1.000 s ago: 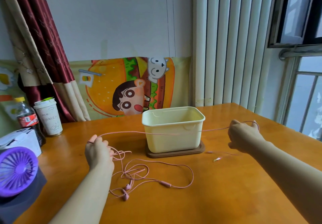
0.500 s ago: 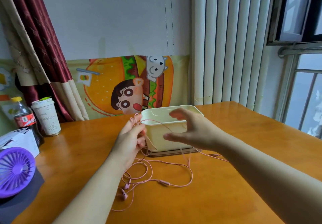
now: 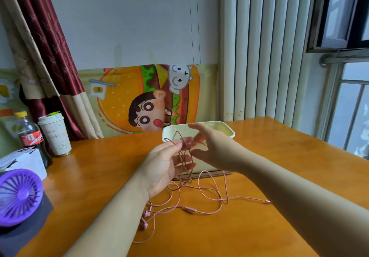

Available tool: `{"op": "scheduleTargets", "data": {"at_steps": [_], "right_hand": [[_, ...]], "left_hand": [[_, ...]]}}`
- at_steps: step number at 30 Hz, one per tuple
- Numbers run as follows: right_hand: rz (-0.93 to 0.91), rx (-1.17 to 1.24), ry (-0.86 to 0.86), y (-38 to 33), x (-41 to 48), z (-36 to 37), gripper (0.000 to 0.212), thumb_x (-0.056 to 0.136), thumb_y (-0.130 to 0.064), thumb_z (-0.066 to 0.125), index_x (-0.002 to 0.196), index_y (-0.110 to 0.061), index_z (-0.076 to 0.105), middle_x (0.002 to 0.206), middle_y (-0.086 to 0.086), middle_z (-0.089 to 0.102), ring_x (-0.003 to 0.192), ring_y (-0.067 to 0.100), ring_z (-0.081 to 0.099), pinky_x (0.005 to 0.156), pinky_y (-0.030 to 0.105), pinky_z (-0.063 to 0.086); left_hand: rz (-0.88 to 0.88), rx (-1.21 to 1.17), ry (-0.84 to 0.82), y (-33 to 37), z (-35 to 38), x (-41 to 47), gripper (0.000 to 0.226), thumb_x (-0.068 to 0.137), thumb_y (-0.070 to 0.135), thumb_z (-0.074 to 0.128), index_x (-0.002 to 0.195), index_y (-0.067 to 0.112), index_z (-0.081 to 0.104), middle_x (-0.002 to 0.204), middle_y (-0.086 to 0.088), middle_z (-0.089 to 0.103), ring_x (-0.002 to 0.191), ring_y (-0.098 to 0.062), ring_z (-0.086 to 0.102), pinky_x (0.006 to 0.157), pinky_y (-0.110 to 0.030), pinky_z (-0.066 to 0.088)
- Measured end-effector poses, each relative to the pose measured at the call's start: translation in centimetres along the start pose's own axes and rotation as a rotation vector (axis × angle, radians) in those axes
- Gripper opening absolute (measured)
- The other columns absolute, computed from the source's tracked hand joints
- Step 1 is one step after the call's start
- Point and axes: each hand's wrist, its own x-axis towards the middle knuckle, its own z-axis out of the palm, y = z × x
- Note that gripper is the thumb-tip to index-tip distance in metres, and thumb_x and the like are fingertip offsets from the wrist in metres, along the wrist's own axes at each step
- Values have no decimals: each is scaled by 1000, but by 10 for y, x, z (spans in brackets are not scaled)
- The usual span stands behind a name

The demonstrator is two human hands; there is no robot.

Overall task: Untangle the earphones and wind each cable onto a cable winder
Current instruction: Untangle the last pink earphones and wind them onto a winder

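The pink earphone cable (image 3: 211,196) lies in loose tangled loops on the wooden table (image 3: 259,157). Its two earbuds (image 3: 144,219) lie below my left forearm, the inline remote (image 3: 190,209) sits mid-table, and the plug (image 3: 267,202) points right. My left hand (image 3: 163,169), palm turned right, pinches several raised cable loops at its fingertips. My right hand (image 3: 209,147) is right beside it, with straight, slightly blurred fingers touching those loops. Both hands are in front of the cream box (image 3: 223,132). No cable winder is visible.
A cola bottle (image 3: 30,137), a paper cup (image 3: 56,135), a white carton (image 3: 22,162) and a purple fan (image 3: 19,196) crowd the left edge. The cream box stands on a brown base (image 3: 211,173). A radiator and window stand to the right.
A second ago my hands were stretched wide apart with the cable taut. They have come together in front of the box, and my left hand now holds gathered loops.
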Motion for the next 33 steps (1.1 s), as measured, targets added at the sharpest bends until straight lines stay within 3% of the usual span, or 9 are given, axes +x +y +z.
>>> {"op": "scheduleTargets", "data": {"at_steps": [4,11,14,17,19,22,25,29,33], "right_hand": [[52,179,-97,7,-5,-10,22,94,-28,56,110,-15,65,70,-7,57,61,9,51,55,20,43],[64,870,7,8,-5,-34,22,97,-24,48,93,-8,62,57,-6,36,51,9,33,55,23,33],[127,1037,112,14,-3,-41,21,99,-20,45,92,-8,60,62,0,40,53,9,35,56,24,34],[254,1144,267,33,-3,-48,19,100,-19,45,95,-7,59,61,0,43,50,9,34,55,25,30],[365,1147,388,48,-6,-52,18,99,-18,47,93,-9,62,59,-2,44,48,8,33,54,25,29],[509,1032,531,68,-10,-51,18,98,-19,49,89,-14,64,64,-1,45,50,8,31,53,24,30],[579,957,588,82,-14,-47,19,98,-21,49,88,-15,63,70,0,46,54,10,30,52,24,28],[646,935,662,95,-17,-45,21,100,-24,46,86,-17,60,73,-2,49,56,9,34,52,22,30],[654,1284,747,94,-17,-45,19,99,-18,42,85,-14,54,84,4,65,62,14,56,57,22,42]], "left_hand": [[39,90,98,-3,-9,4,29,103,13,38,105,10,67,88,-6,57,81,-18,57,76,-34,53],[5,377,-77,-26,-21,2,48,86,56,32,115,29,60,118,-2,67,103,-18,65,90,-29,47],[-55,419,-250,-30,-17,-4,47,84,57,33,122,36,51,110,-4,71,74,-16,67,89,-33,52],[134,508,-255,-29,-17,-7,50,87,44,45,135,35,44,90,-1,73,50,-6,44,65,-26,49],[277,555,-196,-26,-18,-8,51,86,37,50,136,38,42,80,3,71,51,-3,46,62,-19,43],[456,565,-25,-21,-23,-10,44,89,25,56,131,35,50,67,6,65,69,0,60,83,-9,46],[580,637,191,-18,-38,-6,34,93,11,58,118,34,59,63,9,62,67,-2,59,76,-8,46],[529,793,354,-19,-64,5,21,96,18,56,109,32,65,68,8,65,76,-4,62,70,-7,45],[457,919,550,-26,-90,9,16,99,18,51,100,23,65,79,5,66,82,-4,60,67,-13,40]]}}
